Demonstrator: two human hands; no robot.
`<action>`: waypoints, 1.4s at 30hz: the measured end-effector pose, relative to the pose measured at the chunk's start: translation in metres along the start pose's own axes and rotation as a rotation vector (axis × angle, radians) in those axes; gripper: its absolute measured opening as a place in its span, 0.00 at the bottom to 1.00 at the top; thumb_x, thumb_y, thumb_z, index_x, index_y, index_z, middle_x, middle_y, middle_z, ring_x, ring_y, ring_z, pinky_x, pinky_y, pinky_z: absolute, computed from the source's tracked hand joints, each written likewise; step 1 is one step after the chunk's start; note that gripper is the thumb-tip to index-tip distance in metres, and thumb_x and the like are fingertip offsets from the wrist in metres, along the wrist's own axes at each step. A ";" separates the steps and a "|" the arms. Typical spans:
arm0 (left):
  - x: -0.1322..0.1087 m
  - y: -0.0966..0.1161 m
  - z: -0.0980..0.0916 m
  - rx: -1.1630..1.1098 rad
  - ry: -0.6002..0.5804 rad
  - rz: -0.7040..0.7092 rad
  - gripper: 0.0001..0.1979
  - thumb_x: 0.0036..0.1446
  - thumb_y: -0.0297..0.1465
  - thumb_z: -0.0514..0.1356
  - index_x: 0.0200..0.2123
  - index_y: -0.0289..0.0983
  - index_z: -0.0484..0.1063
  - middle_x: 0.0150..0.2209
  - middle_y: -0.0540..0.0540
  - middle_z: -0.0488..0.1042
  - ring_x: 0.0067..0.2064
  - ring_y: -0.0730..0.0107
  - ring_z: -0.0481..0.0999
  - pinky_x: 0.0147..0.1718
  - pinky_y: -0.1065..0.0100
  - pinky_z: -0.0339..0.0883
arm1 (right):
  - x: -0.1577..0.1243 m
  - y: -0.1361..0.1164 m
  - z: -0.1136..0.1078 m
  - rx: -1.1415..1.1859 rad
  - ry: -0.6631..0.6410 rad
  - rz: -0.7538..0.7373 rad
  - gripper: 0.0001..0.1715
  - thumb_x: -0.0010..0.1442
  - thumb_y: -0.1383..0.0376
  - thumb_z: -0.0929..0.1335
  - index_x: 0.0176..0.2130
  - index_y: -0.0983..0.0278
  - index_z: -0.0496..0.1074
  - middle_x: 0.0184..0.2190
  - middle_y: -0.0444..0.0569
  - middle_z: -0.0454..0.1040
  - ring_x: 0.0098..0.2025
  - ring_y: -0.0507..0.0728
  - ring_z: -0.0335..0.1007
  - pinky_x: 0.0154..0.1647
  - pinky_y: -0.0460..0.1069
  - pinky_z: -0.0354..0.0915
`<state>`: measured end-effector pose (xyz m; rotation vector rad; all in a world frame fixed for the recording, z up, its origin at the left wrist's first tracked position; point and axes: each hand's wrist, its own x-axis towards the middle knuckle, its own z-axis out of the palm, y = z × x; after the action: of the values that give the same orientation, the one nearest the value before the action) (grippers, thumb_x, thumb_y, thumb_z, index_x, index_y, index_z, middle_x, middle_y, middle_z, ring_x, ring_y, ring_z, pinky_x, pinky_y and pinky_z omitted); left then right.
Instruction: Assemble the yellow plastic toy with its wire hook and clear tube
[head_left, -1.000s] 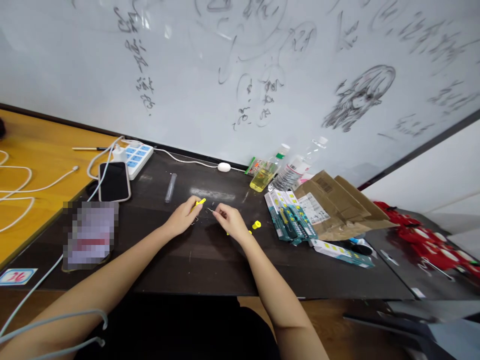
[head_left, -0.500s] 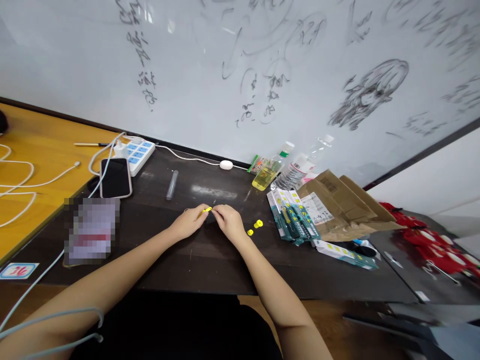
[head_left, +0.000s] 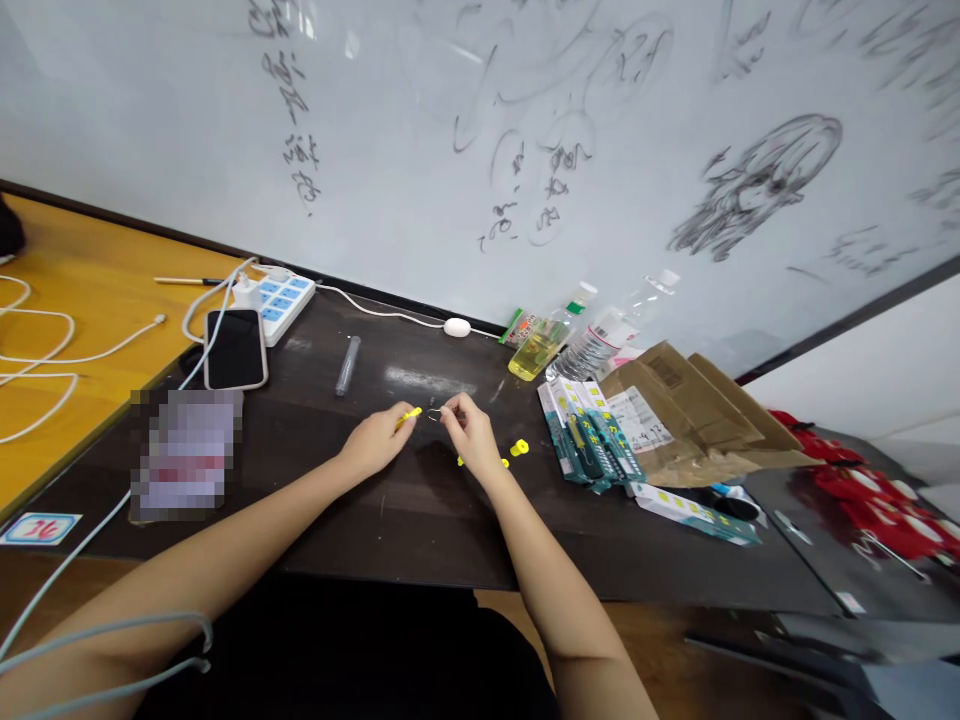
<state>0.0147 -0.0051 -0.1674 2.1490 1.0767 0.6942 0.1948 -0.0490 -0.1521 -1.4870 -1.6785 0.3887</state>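
Observation:
My left hand is closed on a small yellow plastic piece, whose tip sticks out past the fingers. Facing it, my right hand pinches a thin curved wire-like strand; its exact kind is too small to tell. The strand lies close to the yellow tip, and I cannot tell whether they touch. Just right of my right hand lies a yellow knob-like part, with smaller yellow bits partly hidden by the wrist. A clear tube rests on the dark table beyond my left hand.
On the right stand a cardboard bag, several teal-and-white boxes, a bottle of yellow liquid and a water bottle. At left are a phone, a power strip and white cables. A whiteboard rises behind.
My right hand has moved slightly away from my left, and the thin strand now shows at its fingertips. Another small yellow bit now shows beside the right hand. The view has shifted slightly.

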 end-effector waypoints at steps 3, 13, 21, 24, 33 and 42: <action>0.003 -0.003 -0.003 -0.054 0.075 -0.005 0.19 0.63 0.40 0.46 0.48 0.38 0.67 0.33 0.45 0.75 0.36 0.63 0.75 0.35 0.67 0.62 | -0.001 0.000 0.003 -0.018 -0.033 -0.026 0.08 0.61 0.60 0.61 0.31 0.61 0.64 0.28 0.45 0.67 0.30 0.53 0.64 0.34 0.47 0.61; 0.002 0.000 0.010 -0.304 -0.171 0.012 0.17 0.61 0.40 0.45 0.39 0.37 0.67 0.17 0.55 0.62 0.22 0.73 0.64 0.27 0.72 0.59 | -0.004 0.002 0.013 0.053 -0.093 -0.040 0.11 0.61 0.60 0.61 0.29 0.62 0.66 0.29 0.47 0.71 0.32 0.54 0.67 0.36 0.48 0.62; 0.000 0.004 0.007 -0.160 -0.137 0.056 0.14 0.61 0.35 0.46 0.36 0.37 0.69 0.27 0.48 0.72 0.30 0.67 0.72 0.34 0.68 0.63 | -0.007 0.006 0.024 0.079 -0.044 -0.001 0.12 0.60 0.58 0.62 0.29 0.62 0.65 0.26 0.45 0.68 0.29 0.54 0.65 0.33 0.48 0.62; 0.000 0.004 0.007 -0.131 -0.132 0.073 0.14 0.61 0.34 0.46 0.36 0.37 0.69 0.35 0.45 0.76 0.38 0.63 0.75 0.40 0.66 0.64 | -0.008 0.006 0.026 0.071 -0.036 -0.001 0.12 0.60 0.58 0.62 0.28 0.62 0.64 0.25 0.45 0.68 0.29 0.53 0.65 0.33 0.48 0.62; -0.006 0.009 0.004 -0.099 -0.124 0.091 0.15 0.62 0.32 0.45 0.42 0.35 0.70 0.40 0.40 0.77 0.42 0.60 0.76 0.44 0.62 0.64 | -0.010 0.010 0.030 0.048 0.024 -0.019 0.12 0.60 0.59 0.63 0.27 0.62 0.64 0.24 0.43 0.66 0.27 0.51 0.63 0.31 0.46 0.61; -0.002 0.006 0.005 -0.240 -0.162 0.070 0.17 0.62 0.33 0.45 0.44 0.35 0.71 0.44 0.44 0.76 0.45 0.64 0.74 0.47 0.66 0.63 | -0.011 0.008 0.029 0.036 0.072 -0.090 0.12 0.60 0.60 0.63 0.27 0.63 0.65 0.24 0.44 0.68 0.26 0.51 0.63 0.29 0.46 0.61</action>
<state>0.0201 -0.0107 -0.1666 2.0041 0.7945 0.6338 0.1778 -0.0491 -0.1795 -1.3777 -1.6661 0.3120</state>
